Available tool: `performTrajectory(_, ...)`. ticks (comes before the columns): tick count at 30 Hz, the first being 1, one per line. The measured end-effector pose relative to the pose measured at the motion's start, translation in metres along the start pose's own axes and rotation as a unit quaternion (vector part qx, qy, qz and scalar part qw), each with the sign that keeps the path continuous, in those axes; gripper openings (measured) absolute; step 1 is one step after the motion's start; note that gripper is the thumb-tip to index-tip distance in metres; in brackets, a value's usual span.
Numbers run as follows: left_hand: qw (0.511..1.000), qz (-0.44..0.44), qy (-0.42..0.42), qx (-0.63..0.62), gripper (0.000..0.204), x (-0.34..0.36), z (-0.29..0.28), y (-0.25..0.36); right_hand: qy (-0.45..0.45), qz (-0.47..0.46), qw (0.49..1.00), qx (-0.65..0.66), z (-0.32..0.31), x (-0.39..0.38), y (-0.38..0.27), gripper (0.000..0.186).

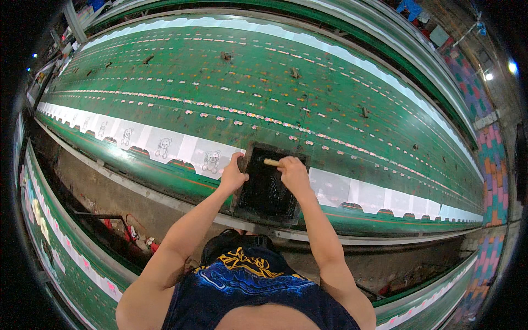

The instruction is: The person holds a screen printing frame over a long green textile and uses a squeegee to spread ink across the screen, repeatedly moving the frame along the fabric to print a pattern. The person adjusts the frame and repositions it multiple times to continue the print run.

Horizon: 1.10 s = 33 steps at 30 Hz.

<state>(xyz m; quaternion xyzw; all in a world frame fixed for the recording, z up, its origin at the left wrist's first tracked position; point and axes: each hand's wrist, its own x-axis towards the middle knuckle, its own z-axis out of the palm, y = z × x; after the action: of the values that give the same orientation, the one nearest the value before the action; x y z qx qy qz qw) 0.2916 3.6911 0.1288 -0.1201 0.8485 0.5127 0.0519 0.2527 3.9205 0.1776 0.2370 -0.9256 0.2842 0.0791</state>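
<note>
Printing frame (265, 216): black is shown on the rim and across the ink-coated panel inside.
Stick-like handle (271, 162): a plain pale tan is seen.
Worktop (181, 74): deep green is crossed by long rows of small pink, white and orange marks.
Near strip (184, 144): white and pale grey blocks are alternated; black-outlined teddy bears are repeated leftward.
Far strip (242, 23): bluish white is shown.
Top (192, 305): dark navy is patterned with bright blue and yellow-orange graphics.
Paving (492, 184): pink, teal and brownish blocks are mixed.
</note>
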Motion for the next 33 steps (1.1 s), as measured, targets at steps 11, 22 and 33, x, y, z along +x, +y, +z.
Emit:
performTrajectory(11,0.999,-0.023,-0.017,0.019,0.075,0.002,-0.005,0.006,-0.044,0.002,0.998,-0.036,0.01,-0.125,-0.065,0.032)
performTrajectory(22,0.999,-0.031,-0.02,-0.012,0.075,0.003,-0.005,0.009,0.117,0.271,0.954,0.047,-0.007,-0.147,-0.022,0.041)
performTrajectory(33,0.995,0.06,0.043,-0.066,0.075,0.004,0.032,0.05,0.092,0.353,0.919,0.152,-0.027,-0.163,0.054,0.029)
